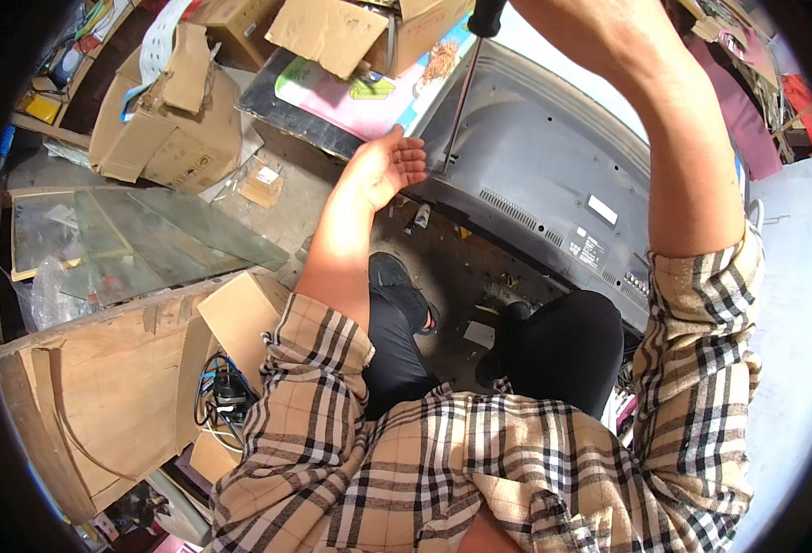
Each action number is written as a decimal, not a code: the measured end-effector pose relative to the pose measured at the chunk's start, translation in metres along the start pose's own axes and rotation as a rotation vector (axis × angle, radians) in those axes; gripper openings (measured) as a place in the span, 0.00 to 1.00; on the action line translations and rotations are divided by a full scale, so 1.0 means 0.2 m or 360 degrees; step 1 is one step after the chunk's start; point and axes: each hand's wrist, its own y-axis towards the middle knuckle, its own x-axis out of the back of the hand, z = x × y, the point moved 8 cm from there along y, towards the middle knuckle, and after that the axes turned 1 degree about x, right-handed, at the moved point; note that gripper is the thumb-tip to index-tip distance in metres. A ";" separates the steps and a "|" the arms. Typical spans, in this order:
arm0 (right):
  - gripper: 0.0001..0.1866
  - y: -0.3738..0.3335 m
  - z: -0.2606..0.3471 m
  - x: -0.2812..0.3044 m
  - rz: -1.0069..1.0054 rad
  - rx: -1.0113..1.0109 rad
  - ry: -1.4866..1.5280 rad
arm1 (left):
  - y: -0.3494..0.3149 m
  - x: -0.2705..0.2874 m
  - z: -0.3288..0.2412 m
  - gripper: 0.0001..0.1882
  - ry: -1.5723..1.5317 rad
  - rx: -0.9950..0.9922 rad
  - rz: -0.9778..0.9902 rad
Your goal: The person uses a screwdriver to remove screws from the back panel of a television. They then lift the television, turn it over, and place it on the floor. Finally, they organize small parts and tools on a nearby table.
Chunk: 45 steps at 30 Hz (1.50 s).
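A dark flat-screen television lies with its back facing up, showing vents, pale labels and a row of sockets. A long-shafted screwdriver with a black handle stands slightly tilted over it, its tip at the edge near the left corner. My right hand is at the top of the view by the handle and closed on it, though the picture's edge cuts off its fingers. Beside that same corner is my left hand, fingers loosely bent and thumb apart, with nothing seen in it.
Cardboard boxes crowd the upper left. Glass sheets lie left, above a wooden panel. An open carton holds black cables. Small debris litters the floor by my shoe. A pale surface runs along the right.
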 end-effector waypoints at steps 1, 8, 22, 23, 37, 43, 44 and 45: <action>0.14 0.00 0.00 0.03 -0.0045 -0.0179 0.0648 | 0.00 0.07 0.00 0.16 -0.0072 -0.0024 -0.0007; 0.14 -0.01 0.03 0.01 0.0234 0.0042 0.0188 | 0.04 -0.01 0.00 0.17 0.0031 -0.0110 0.0191; 0.12 0.01 -0.09 -0.16 0.0107 0.0039 0.0757 | 0.04 0.02 -0.05 0.13 0.1098 -0.0257 -0.0250; 0.12 0.01 -0.11 -0.15 0.0165 0.0126 0.1052 | 0.05 -0.01 -0.04 0.12 0.0941 -0.0238 -0.0200; 0.15 -0.02 -0.07 -0.11 0.0167 -0.0063 0.0385 | -0.01 0.07 -0.09 0.10 0.0995 -0.0344 -0.0354; 0.16 -0.03 -0.17 -0.22 0.0132 0.0211 0.1264 | 0.10 0.01 -0.03 0.11 0.0843 -0.0261 -0.0128; 0.13 -0.03 -0.12 -0.18 0.0241 0.0114 0.1306 | 0.06 0.06 -0.04 0.11 0.0791 -0.0214 -0.0146; 0.09 -0.05 -0.09 -0.12 0.0356 0.0010 0.1322 | 0.05 0.10 -0.03 0.10 0.0756 -0.0168 -0.0144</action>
